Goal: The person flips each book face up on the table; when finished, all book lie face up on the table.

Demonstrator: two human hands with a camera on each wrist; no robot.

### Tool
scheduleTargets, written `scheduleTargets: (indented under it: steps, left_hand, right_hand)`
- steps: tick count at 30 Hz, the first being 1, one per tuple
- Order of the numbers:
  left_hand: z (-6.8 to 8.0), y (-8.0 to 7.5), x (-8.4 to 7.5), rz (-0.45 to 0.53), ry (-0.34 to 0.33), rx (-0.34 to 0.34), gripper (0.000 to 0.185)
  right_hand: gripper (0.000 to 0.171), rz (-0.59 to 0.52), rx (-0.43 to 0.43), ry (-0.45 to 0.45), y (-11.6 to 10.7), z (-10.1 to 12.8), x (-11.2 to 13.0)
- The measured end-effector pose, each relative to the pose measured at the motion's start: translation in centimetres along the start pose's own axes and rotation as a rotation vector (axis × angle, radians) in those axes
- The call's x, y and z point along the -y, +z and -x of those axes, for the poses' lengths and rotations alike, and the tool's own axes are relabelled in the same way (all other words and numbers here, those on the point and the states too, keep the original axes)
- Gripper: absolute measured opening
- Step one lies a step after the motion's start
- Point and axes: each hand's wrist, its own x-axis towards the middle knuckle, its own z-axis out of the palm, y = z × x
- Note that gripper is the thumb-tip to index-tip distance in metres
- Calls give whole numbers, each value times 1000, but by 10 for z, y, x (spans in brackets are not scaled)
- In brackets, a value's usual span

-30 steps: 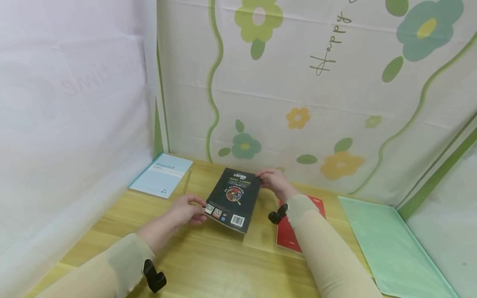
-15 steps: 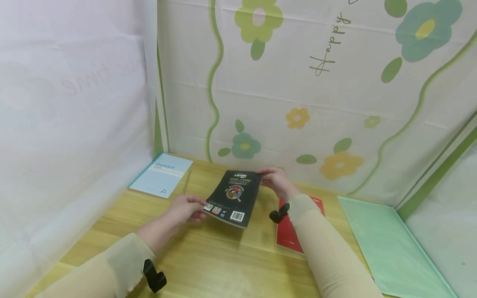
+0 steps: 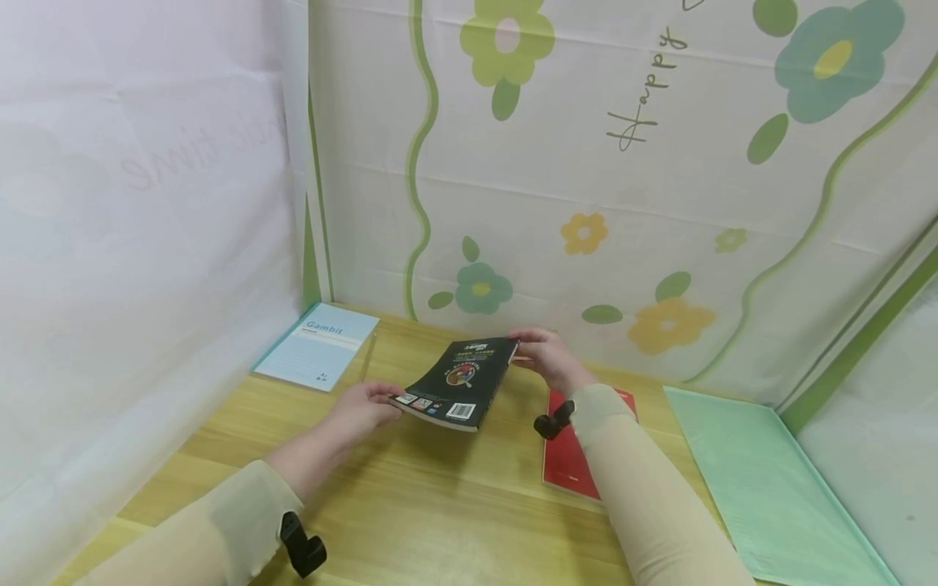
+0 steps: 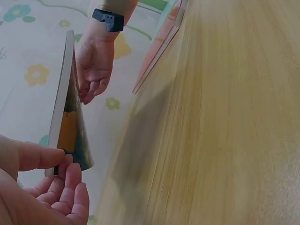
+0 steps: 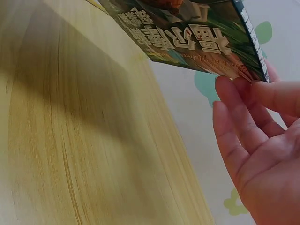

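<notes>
A black paperback book (image 3: 458,382) with barcodes on its back cover hangs a little above the wooden table (image 3: 440,505), tilted. My left hand (image 3: 388,400) pinches its near left corner between thumb and fingers; the left wrist view shows the book (image 4: 70,112) edge-on above that hand (image 4: 56,173). My right hand (image 3: 522,350) holds the far right corner. In the right wrist view the fingertips (image 5: 225,89) touch the underside of the book (image 5: 187,28) and the thumb lies along its edge. The book casts a shadow on the table below.
A light blue "Gambit" notebook (image 3: 318,346) lies at the back left. A red book (image 3: 579,456) lies partly under my right forearm, with a green folder (image 3: 762,496) to its right. Flowered cloth walls close the back and right, white cloth the left.
Both hands have raised the black book off the table. Its cover now faces the camera less, so it looks flatter and shorter. The hands kept their corners.
</notes>
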Motion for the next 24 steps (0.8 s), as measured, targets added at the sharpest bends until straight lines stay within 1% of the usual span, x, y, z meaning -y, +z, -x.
scheduleTargets:
  steps: [6,10,15,19,24]
  left_hand:
    - [3,-1,-4,4,5,-12,30]
    - [4,0,-5,8,14,-12,28]
    - [5,0,-5,4,32,11,27]
    - [6,0,-4,23,40,34,26]
    - [6,0,-5,34,44,38,26]
  right_hand:
    - [23,-31,-8,-5,1,0,2]
    - [23,-38,-5,-18,2,0,2]
    - [24,-46,20,-33,1,0,3]
    - [24,-55,41,-48,1,0,3]
    - [23,-44,53,-57,0,-1,4]
